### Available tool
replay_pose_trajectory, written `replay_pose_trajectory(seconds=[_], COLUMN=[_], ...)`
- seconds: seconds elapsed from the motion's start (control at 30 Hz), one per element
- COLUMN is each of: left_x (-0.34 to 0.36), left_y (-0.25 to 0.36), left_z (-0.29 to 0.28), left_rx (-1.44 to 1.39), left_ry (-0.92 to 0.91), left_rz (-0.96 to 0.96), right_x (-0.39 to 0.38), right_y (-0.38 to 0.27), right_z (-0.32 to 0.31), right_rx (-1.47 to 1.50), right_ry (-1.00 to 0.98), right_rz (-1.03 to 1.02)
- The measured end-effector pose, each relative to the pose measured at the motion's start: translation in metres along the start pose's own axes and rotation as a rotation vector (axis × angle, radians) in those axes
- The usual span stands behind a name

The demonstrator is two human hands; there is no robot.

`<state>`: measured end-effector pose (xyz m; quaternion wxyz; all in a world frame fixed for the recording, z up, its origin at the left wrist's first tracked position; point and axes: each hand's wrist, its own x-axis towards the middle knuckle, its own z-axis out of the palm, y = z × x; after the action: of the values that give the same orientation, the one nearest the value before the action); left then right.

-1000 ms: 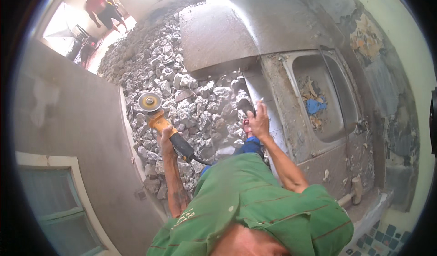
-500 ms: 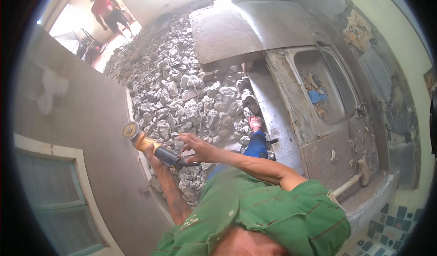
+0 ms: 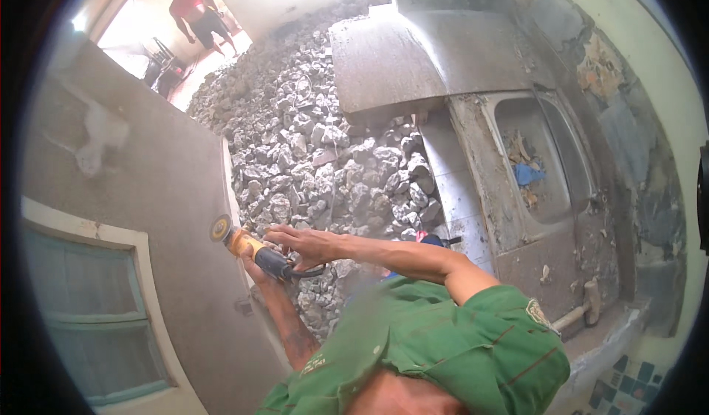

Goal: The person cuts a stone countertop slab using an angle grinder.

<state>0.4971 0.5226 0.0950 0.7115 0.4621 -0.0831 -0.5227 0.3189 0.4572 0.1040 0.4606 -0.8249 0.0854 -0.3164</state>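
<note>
A yellow and black angle grinder (image 3: 272,262) with a round disc (image 3: 221,228) at its far-left end lies tilted in front of me. My left hand (image 3: 253,267) is wrapped round its body from below, beside the left wall. From the right, my right hand (image 3: 312,246) reaches across with its fingers bent over the rear half of the grinder, the thumb lower down near its tail. The fingertips are partly hidden, so the exact contact is hard to see. A black cord (image 3: 309,272) leaves the tool's back end and passes beneath my right wrist.
Broken grey rubble (image 3: 295,142) covers the floor. At right stands a dusty counter (image 3: 388,64) with a sink (image 3: 550,212) holding debris and a blue scrap (image 3: 529,174); a hammer (image 3: 591,303) lies nearer. A window (image 3: 88,289) is at left. Another person (image 3: 198,15) stands by the far doorway.
My right hand has moved left and closed from spread fingers onto the rear of the grinder. The view has shifted a little, and my foot is now mostly hidden behind my arm.
</note>
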Motion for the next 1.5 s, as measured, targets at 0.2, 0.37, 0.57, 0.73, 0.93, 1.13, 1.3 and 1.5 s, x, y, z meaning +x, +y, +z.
replay_pose_trajectory(seconds=[0.2, 0.37, 0.57, 0.73, 0.93, 1.13, 1.3, 1.5], left_x=[-0.003, 0.020, 0.042, 0.055, 0.096, 0.141, 0.205, 0.296], left_y=[-0.005, 0.009, 0.029, 0.043, 0.078, 0.136, 0.186, 0.296], left_z=[-0.001, -0.034, -0.066, -0.081, -0.104, -0.098, -0.056, 0.038], left_rx=[0.038, 0.012, -0.066, -0.038, 0.084, 0.246, 0.401, 0.756], left_ry=[0.056, 0.056, 0.120, 0.165, 0.167, 0.311, 0.433, 0.314], left_rz=[-0.005, -0.136, -0.127, -0.109, 0.013, 0.208, 0.298, 0.786], right_x=[0.002, 0.019, 0.052, 0.063, -0.010, -0.107, -0.064, 0.003], right_y=[0.014, 0.024, 0.028, 0.041, 0.103, 0.153, 0.202, 0.278], right_z=[0.003, 0.027, 0.049, 0.048, -0.019, -0.083, -0.146, -0.226], right_rx=[0.016, 0.190, 0.223, 0.218, -0.218, -0.612, -0.638, -0.829], right_ry=[-0.072, -0.067, -0.135, -0.139, 0.395, 0.713, 0.810, 0.915], right_rz=[-0.009, 0.095, 0.094, 0.138, 0.453, 0.790, 0.839, 0.717])
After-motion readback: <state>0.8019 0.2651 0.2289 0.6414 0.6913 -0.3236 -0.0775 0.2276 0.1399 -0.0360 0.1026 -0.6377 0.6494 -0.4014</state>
